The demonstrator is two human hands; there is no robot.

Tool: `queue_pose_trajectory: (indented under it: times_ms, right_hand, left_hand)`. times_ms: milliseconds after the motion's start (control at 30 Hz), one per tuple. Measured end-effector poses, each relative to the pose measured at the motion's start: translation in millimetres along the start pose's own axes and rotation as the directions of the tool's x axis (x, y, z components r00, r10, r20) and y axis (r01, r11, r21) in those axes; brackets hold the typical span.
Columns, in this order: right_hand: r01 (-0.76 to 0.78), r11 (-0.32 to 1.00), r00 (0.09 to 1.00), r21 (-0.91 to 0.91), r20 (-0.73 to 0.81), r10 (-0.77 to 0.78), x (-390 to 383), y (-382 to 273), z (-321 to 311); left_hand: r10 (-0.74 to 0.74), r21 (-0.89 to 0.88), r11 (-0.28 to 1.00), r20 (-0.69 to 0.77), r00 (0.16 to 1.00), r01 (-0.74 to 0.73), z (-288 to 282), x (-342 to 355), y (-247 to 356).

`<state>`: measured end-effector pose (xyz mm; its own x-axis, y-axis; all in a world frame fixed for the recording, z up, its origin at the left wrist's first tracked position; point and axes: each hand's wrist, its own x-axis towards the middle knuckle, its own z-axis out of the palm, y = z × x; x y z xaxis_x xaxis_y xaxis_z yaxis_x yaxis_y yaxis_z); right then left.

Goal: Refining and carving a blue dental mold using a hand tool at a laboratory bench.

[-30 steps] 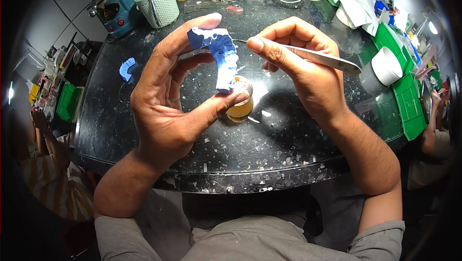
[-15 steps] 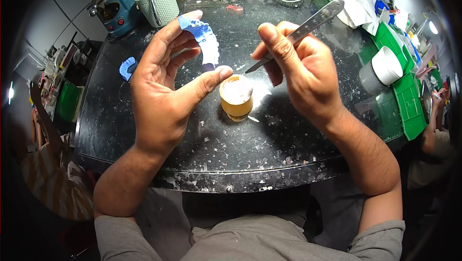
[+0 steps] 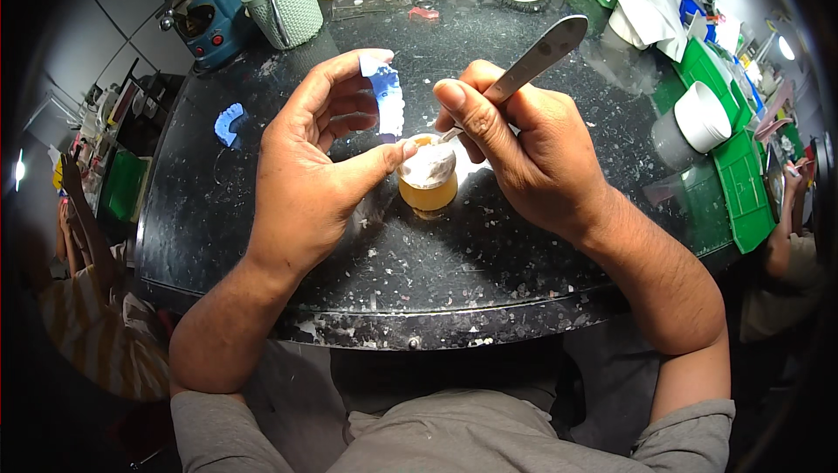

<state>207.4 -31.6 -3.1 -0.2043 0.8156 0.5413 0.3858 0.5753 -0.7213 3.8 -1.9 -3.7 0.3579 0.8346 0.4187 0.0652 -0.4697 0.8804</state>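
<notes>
My left hand (image 3: 310, 176) pinches a blue dental cast (image 3: 385, 93) upright between thumb and fingers, its toothed side pale in the light. My right hand (image 3: 541, 150) is closed round a flat steel scalpel-like tool (image 3: 541, 50); the handle slants up to the right, and the lower end reaches down to the rim of a small jar (image 3: 428, 187) with amber sides and a whitish top, between my hands. Whether the tip touches the jar I cannot tell. A second blue cast (image 3: 230, 124) lies on the black table (image 3: 384, 281) to the left.
A blue machine (image 3: 209, 32) and a woven tool basket (image 3: 284, 15) stand at the back left. A white tub (image 3: 703, 119), green trays (image 3: 742, 198) and crumpled white cloth (image 3: 646, 10) line the right side. Co-workers (image 3: 87, 316) (image 3: 786, 263) sit at both far sides.
My left hand has tipped the cast more upright and moved it slightly rightward. My right hand has turned the tool from nearly level to steeply slanted, bringing its lower end down to the jar.
</notes>
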Motion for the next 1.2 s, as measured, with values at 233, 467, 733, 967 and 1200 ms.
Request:
queue_pose_trajectory:
  times_ms: [233, 467, 733, 967, 1200]
  right_hand:
    - [0.007, 1.0, 1.0, -0.031, -0.002, -0.007, -1.5, 2.2, 2.1]
    - [-0.021, 1.0, 0.999, -0.024, 0.026, 0.021, -2.1, 0.4, 1.8]
    - [-0.027, 1.0, 1.0, -0.01, 0.013, 0.027, -1.3, 0.4, 1.4]
    - [0.059, 0.949, 0.997, 0.311, -0.067, -0.04, 1.2, -2.9, -10.4]
    - [0.204, 0.871, 0.979, 0.447, -0.099, -0.178, 6.0, 0.7, -6.7]
  left_hand:
    - [-0.036, 0.029, 0.999, 0.019, 0.999, 0.036, -1.2, -0.8, -0.5]
    - [-0.039, 0.029, 0.999, 0.028, 0.999, 0.038, -0.5, -1.3, -0.1]
    - [-0.027, 0.034, 0.999, 0.022, 0.999, 0.027, -0.8, -1.9, 1.9]
    - [0.013, 0.018, 1.0, -0.003, 1.0, -0.012, -0.3, -1.2, 3.4]
    - [0.116, -0.078, 0.991, 0.04, 0.992, -0.112, -4.3, 1.2, 3.3]
